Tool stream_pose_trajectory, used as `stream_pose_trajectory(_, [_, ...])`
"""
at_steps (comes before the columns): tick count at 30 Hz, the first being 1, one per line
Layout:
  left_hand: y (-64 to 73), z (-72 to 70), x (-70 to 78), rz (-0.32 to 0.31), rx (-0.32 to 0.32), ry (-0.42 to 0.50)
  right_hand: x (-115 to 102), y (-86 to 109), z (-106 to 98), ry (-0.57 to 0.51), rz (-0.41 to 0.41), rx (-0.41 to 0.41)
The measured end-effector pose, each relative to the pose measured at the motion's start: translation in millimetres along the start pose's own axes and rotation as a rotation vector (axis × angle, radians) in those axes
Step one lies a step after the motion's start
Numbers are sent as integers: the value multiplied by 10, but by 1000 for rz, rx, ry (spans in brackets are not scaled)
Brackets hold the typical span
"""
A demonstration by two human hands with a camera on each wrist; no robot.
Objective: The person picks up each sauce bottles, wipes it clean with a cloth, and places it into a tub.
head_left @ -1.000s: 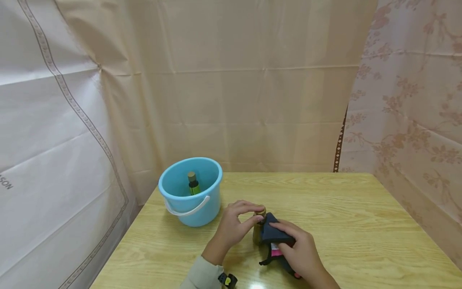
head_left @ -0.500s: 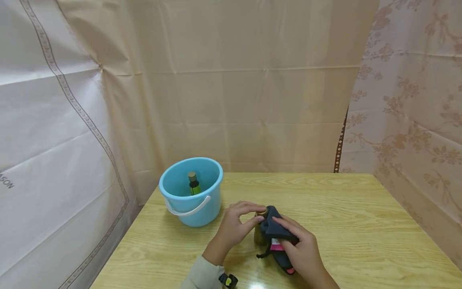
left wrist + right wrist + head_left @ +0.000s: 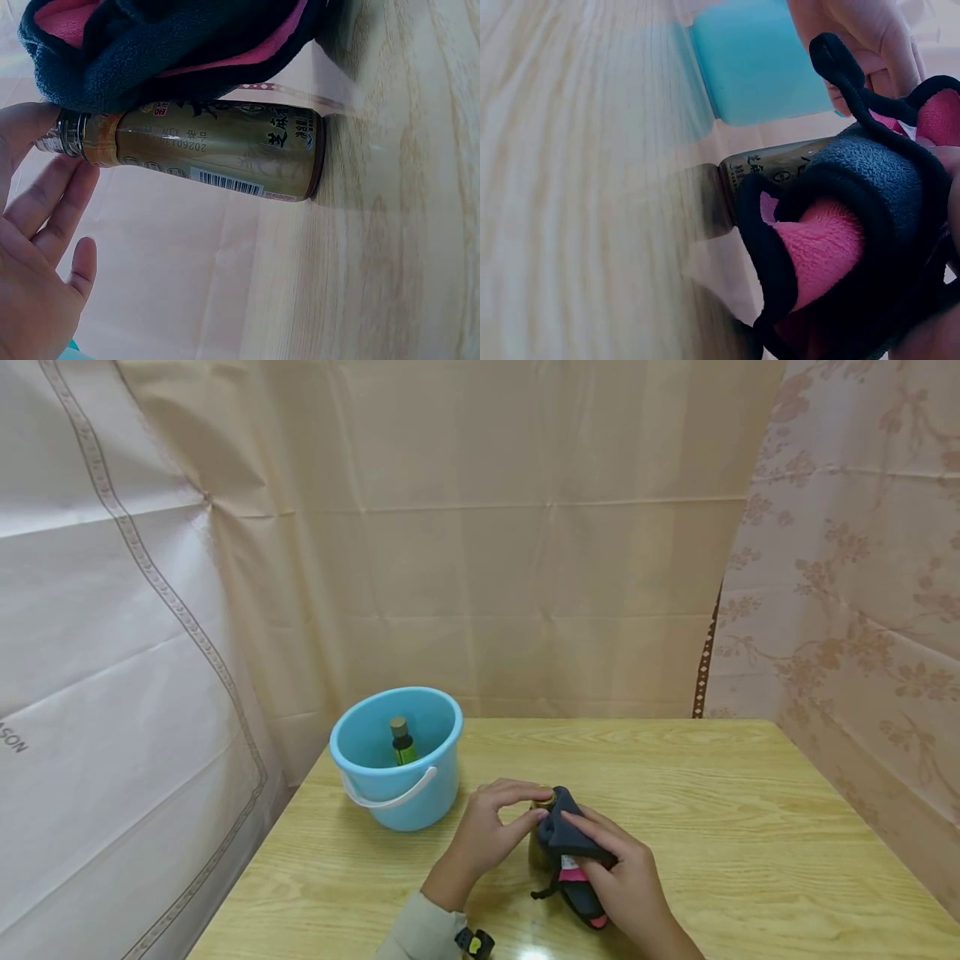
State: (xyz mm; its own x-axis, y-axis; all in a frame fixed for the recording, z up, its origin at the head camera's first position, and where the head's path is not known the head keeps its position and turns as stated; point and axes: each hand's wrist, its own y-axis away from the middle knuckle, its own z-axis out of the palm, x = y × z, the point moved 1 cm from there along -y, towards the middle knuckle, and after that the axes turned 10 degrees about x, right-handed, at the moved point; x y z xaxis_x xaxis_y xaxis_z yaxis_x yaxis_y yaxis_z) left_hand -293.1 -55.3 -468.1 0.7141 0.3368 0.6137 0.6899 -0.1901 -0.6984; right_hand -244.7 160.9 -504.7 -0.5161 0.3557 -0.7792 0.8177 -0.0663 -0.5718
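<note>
A sesame oil bottle [image 3: 217, 150] with a gold label stands upright on the table. In the head view my left hand [image 3: 487, 827] pinches its neck near the cap between thumb and fingers. The left wrist view shows the barcode facing that hand. My right hand [image 3: 626, 868] grips a bunched cleaning cloth [image 3: 573, 831], dark blue outside, pink inside, with black edging and a loop. This cloth [image 3: 874, 180] lies against the bottle's side and hides part of it. Most of the right hand's fingers are hidden behind the folds in the right wrist view.
Left of the hands stands a light blue bucket [image 3: 442, 781] with a white handle [image 3: 401, 797]. Inside it is a dark bottle [image 3: 403, 743] with a green label. The wooden table [image 3: 712, 802] extends to the right, with cloth hangings [image 3: 510, 543] behind and at both sides.
The right hand's cloth has moved slightly and now covers more of the bottle's upper side, with its folds shifted. My left hand keeps its hold on the neck. The bucket has not moved.
</note>
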Motion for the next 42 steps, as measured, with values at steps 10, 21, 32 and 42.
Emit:
stream_pose_trajectory(10, [-3,7,-8,-32,-12,25,38,3,-16,22,38,-36])
stream_pose_trajectory(21, [4,29,-30,59,34,21,37,2,-23,20,74,-40])
stream_pose_trajectory(32, [-1,21,-9,-3,30,5,33,-1,-31,24,97,-43])
stream_pose_trajectory(42, [-5,19,-5,-8,38,-3,39,1,-26,11,129,-44])
